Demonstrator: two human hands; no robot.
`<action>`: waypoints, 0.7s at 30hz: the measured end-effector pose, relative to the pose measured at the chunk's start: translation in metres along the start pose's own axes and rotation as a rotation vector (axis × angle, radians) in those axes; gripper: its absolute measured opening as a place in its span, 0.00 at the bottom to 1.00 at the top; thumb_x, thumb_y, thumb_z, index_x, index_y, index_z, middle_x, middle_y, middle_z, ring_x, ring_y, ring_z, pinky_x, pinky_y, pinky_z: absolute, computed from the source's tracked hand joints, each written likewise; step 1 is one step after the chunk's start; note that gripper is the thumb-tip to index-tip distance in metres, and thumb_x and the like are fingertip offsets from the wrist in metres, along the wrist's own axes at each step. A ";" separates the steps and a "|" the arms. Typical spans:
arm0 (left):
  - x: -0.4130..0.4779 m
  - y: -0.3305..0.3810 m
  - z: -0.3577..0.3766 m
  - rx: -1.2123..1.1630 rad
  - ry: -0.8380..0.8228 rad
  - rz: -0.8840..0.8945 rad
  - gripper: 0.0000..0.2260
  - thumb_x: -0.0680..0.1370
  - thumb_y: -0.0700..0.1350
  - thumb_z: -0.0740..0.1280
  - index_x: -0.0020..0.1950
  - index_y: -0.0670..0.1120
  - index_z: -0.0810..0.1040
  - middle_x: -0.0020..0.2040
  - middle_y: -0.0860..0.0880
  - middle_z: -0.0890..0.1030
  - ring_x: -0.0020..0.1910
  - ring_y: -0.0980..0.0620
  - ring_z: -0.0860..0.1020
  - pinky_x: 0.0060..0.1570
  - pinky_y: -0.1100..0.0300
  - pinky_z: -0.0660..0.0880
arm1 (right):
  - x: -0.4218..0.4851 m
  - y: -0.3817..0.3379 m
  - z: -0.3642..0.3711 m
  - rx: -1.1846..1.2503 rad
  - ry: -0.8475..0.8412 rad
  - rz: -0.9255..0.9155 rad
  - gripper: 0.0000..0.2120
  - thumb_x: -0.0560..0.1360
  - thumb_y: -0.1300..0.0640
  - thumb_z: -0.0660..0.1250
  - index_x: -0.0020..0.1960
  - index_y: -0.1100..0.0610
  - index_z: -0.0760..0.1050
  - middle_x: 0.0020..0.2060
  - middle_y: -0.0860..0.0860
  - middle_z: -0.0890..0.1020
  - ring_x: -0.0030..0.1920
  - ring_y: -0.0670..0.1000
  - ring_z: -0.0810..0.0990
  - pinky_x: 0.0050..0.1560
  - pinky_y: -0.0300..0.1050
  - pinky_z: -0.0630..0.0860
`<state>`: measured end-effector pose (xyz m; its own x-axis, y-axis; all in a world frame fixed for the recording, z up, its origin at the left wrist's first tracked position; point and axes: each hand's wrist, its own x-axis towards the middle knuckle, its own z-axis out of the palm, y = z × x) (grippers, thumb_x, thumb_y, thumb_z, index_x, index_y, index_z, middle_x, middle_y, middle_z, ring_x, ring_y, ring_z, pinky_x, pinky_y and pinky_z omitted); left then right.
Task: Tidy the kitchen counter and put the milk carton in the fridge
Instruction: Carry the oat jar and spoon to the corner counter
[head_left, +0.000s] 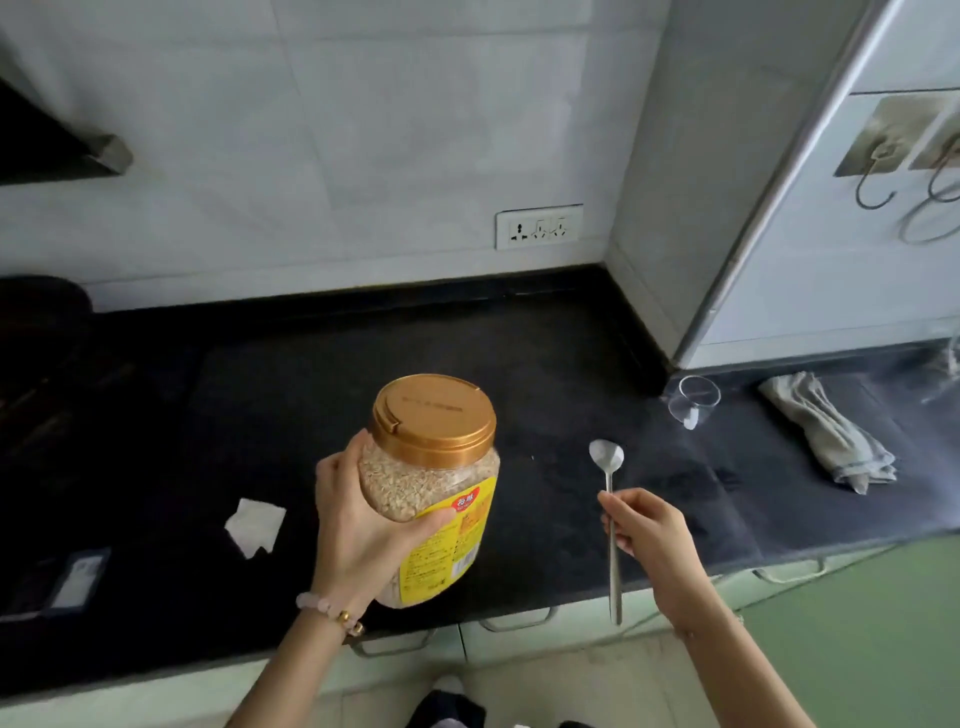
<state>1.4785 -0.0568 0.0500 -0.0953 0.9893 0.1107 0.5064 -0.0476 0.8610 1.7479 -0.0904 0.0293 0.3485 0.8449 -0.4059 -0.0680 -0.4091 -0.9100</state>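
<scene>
My left hand (358, 525) grips a clear plastic jar of oats (436, 483) with a gold lid and a yellow label, held above the black counter (311, 364) near its front edge. My right hand (649, 525) holds a long metal spoon (607, 460) by the middle of its handle, bowl pointing away from me. No milk carton or fridge is in view.
A crumpled white paper (255, 525) lies on the counter left of the jar. An empty drinking glass (693, 400) stands at the wall corner on the right, with a folded grey cloth (831, 434) beyond it. A wall socket (538, 226) sits above the counter. Hooks (878, 182) hang on the right wall.
</scene>
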 end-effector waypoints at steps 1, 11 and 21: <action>-0.015 0.002 -0.004 -0.001 0.047 -0.044 0.51 0.48 0.62 0.75 0.67 0.56 0.60 0.58 0.55 0.61 0.63 0.51 0.66 0.60 0.53 0.70 | 0.000 0.000 -0.003 -0.011 -0.046 -0.002 0.08 0.74 0.59 0.68 0.38 0.62 0.77 0.31 0.54 0.77 0.32 0.48 0.73 0.36 0.38 0.70; -0.192 0.041 -0.026 -0.044 0.622 -0.379 0.50 0.47 0.56 0.78 0.67 0.57 0.63 0.57 0.51 0.64 0.58 0.53 0.69 0.55 0.54 0.72 | -0.019 0.018 0.006 -0.342 -0.540 -0.021 0.07 0.74 0.58 0.68 0.42 0.61 0.79 0.35 0.55 0.80 0.36 0.51 0.77 0.40 0.41 0.75; -0.337 0.043 -0.083 0.047 1.116 -0.664 0.55 0.44 0.61 0.74 0.70 0.54 0.60 0.58 0.54 0.63 0.59 0.53 0.68 0.58 0.54 0.69 | -0.109 0.033 0.113 -0.557 -0.991 -0.078 0.05 0.75 0.59 0.66 0.44 0.61 0.79 0.35 0.54 0.79 0.34 0.49 0.75 0.39 0.38 0.72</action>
<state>1.4616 -0.4034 0.0910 -0.9842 0.1719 0.0430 0.1145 0.4317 0.8947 1.6022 -0.1571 0.0335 -0.5752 0.6741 -0.4634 0.4319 -0.2308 -0.8719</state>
